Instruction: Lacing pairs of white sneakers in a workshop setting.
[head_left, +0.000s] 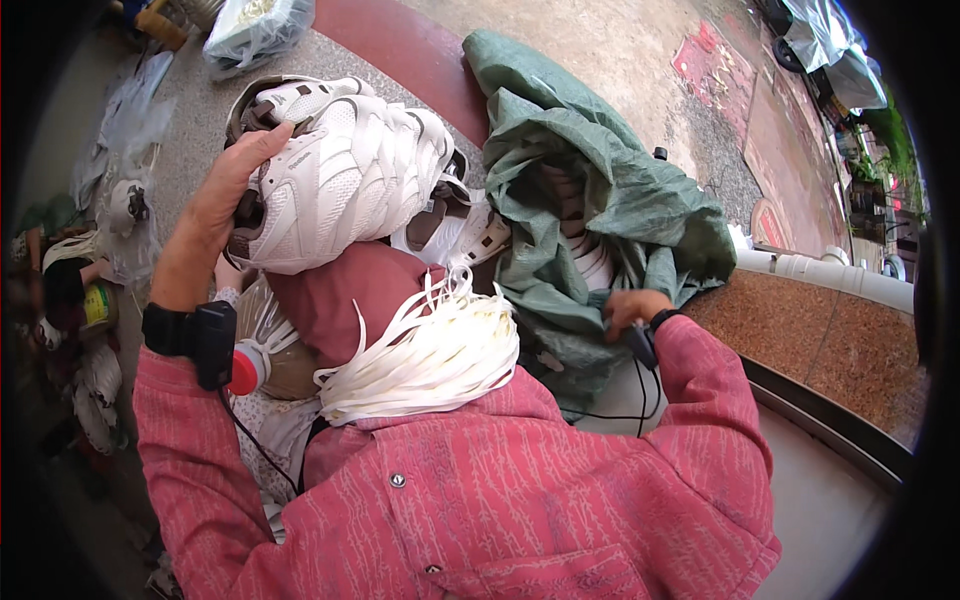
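A nested stack of white shoe uppers (345, 180) with brown linings lies across my lap. My left hand (235, 185) grips its left end, thumb on top and the other fingers mostly hidden behind. To the right, a crumpled green woven sack (560, 130) gapes open, with more pale uppers (592, 262) inside. My right hand (637, 308) is closed on the near edge of the sack's mouth; its fingertips are partly hidden. A thick bundle of white shoelaces (430, 355) rests on my lap, below the stack. Loose uppers (470, 230) lie between stack and sack.
A bottle with a red cap (245, 368) is beside my left wrist. Black cables (640, 395) hang from the wrist devices. Another person's arm (92, 272) and more uppers show at far left. A plastic-wrapped white package (255, 30) lies beyond the stack. A low stone-faced ledge (830, 330) runs along the right.
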